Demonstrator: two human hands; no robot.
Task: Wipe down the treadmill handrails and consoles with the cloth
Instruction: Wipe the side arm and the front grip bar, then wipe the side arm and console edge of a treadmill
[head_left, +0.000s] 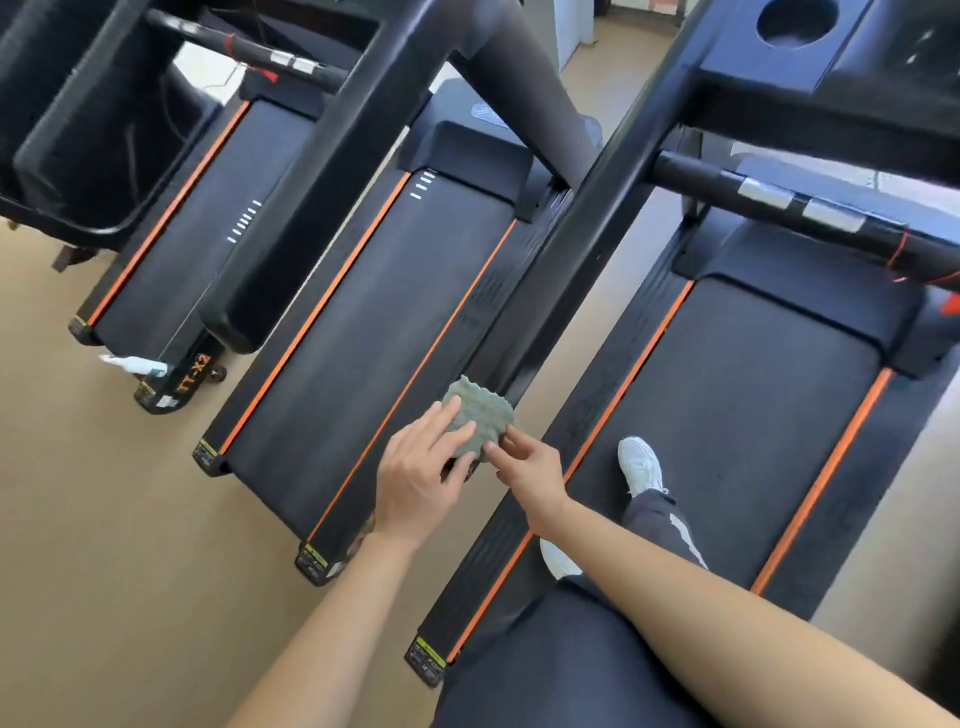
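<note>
Green cloth lies on the near end of the handrail, 6 o'clock from centre. Left hand presses it with fingers apart and flat, grip not closed. Right hand grip pinches the cloth's 5 o'clock corner. Risk: with only a corner pinched, a fast wipe could bunch the cloth or drag it off the rail end.

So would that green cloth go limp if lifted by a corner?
Probably floppy: the green cloth bends over the handrail end, its edge wavy. Likely light: the right hand pinches it with fingertips alone. Its fuzzy texture should resist sliding under the left hand.
</note>
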